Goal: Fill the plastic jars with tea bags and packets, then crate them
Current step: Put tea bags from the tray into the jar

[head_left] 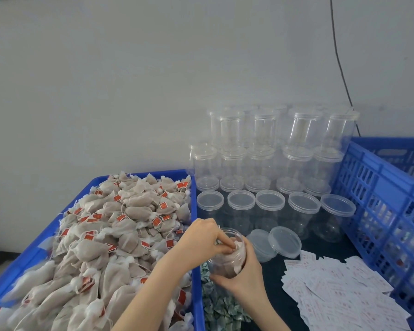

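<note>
- Open jar [227, 256]: clear plastic, no lid, tilted w/ mouth toward upper left, held just above the dark desk [280, 304] at front centre, right beside the blue tray's [197, 271] right wall. Already holds several tea bags, seen thru the wall.
- R hand [243, 275]: wraps the jar from the right & below; its grip is curled round the jar body, thumb on the near side.
- L hand [204, 237]: reaches over the tray wall to the jar mouth; fingertips [231, 244] bent down into the opening, grip pinched on a white tea bag [237, 246] at the rim.
- Loose tea bags [110, 235]: big heap of beige bags w/ strings & red tags, filling the blue tray on the left.
- Two loose clear lids [285, 241]: lying overlapped on the desk just right of the held jar.
- White packets [339, 285] w/ red print: spread flat over the desk front right, near the lids.
- Green-patterned small packets [220, 306]: pile on the desk under & in front of the jar, along the tray wall.
- Empty lidded jars [270, 163]: clear, stacked in rows & tiers behind, against the grey wall.
- Blue slotted crate [380, 211]: far right, touching the jar stack; what's inside is blurred.
- Black cable [342, 68]: runs down the wall behind the jars.
</note>
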`<state>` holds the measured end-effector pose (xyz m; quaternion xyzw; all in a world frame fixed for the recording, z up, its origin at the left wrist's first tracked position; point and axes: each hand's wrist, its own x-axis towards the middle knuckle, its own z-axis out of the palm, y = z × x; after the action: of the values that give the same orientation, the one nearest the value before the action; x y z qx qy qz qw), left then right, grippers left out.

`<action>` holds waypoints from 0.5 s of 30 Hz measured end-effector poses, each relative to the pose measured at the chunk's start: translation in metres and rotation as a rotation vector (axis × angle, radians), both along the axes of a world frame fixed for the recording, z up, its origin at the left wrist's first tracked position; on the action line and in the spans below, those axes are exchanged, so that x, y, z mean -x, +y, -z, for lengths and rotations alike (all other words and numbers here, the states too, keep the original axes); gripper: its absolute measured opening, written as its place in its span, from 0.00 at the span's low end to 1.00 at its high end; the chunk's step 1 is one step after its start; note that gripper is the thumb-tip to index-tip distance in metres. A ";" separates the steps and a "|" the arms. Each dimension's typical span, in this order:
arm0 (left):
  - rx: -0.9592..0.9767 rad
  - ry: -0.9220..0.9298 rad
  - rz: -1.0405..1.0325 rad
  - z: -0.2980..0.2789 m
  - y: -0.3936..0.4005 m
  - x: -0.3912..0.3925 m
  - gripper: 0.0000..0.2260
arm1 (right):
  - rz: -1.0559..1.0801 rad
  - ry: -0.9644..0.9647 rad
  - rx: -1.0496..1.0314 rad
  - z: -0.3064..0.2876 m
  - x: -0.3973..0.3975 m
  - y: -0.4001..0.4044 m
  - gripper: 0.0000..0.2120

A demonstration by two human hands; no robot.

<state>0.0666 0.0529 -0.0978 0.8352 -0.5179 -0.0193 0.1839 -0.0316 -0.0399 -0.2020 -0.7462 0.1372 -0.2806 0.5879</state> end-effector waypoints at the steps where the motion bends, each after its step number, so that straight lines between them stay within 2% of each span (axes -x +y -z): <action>1: 0.028 0.034 -0.003 0.000 0.001 0.000 0.09 | 0.009 -0.011 0.002 -0.001 0.000 0.000 0.43; 3: 0.139 0.131 -0.019 -0.001 0.004 -0.002 0.08 | 0.033 -0.034 -0.018 -0.003 0.000 -0.003 0.40; 6: 0.358 0.211 -0.058 -0.007 0.008 -0.004 0.06 | 0.044 -0.074 -0.052 -0.007 0.000 -0.008 0.41; 9: 0.516 0.280 -0.058 -0.008 0.010 -0.002 0.10 | 0.037 -0.068 -0.039 -0.008 0.000 -0.011 0.42; 11: 0.447 0.294 0.022 -0.004 0.006 0.004 0.09 | 0.030 -0.054 -0.015 -0.008 0.000 -0.011 0.41; 15: 0.100 0.230 0.044 0.004 -0.008 0.009 0.09 | 0.009 -0.015 -0.002 -0.006 0.002 -0.012 0.46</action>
<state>0.0572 0.0454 -0.1022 0.8057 -0.5120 -0.0930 0.2829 -0.0337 -0.0517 -0.1959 -0.7430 0.1363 -0.2887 0.5883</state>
